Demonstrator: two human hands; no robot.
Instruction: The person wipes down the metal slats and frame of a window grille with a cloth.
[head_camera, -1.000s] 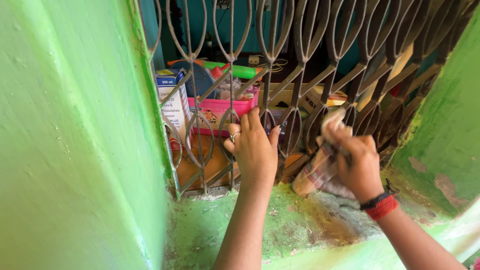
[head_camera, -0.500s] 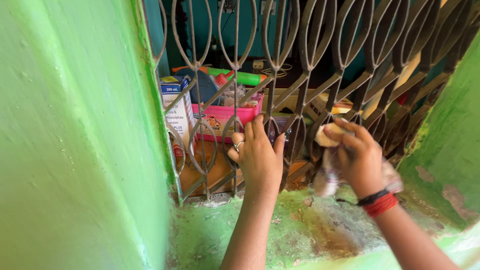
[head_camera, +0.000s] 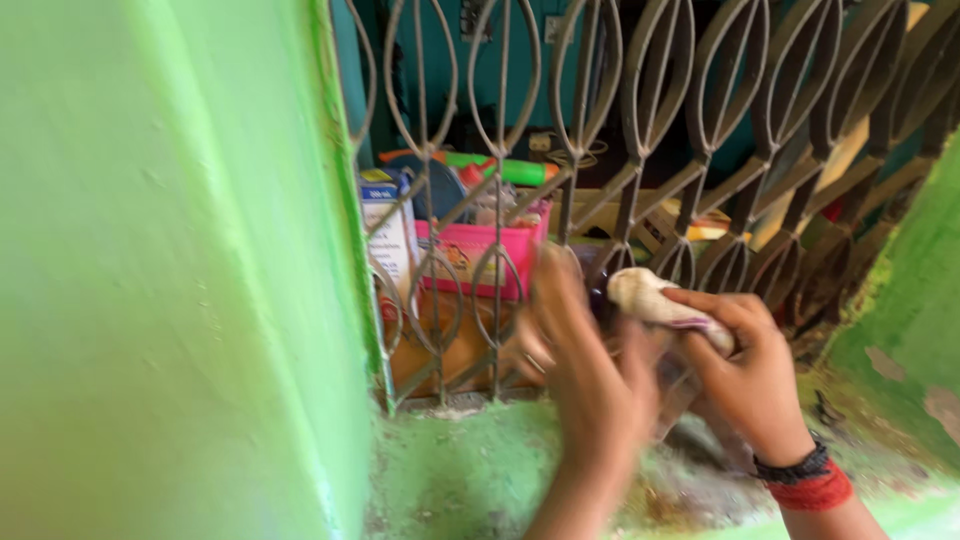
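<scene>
My right hand (head_camera: 745, 375) grips a crumpled whitish cloth (head_camera: 650, 298) and presses it near the lower part of a dark metal window grille (head_camera: 620, 170). It wears black and red bands on the wrist. My left hand (head_camera: 590, 370) is blurred from motion, raised in front of the grille just left of the cloth; whether its fingers touch a bar or the cloth is unclear. Both hands hover over a worn green-painted sill (head_camera: 480, 470).
A bright green wall (head_camera: 170, 270) fills the left side, another green wall (head_camera: 910, 300) stands at right. Behind the grille sit a pink basket (head_camera: 470, 255), a white and blue carton (head_camera: 385, 225), a green and orange tube (head_camera: 500, 168) and brown boxes.
My right hand has lowered the cloth slightly and bunched it up. My left hand has come off the bar and moved down and right toward the cloth. The camera has moved closer.
</scene>
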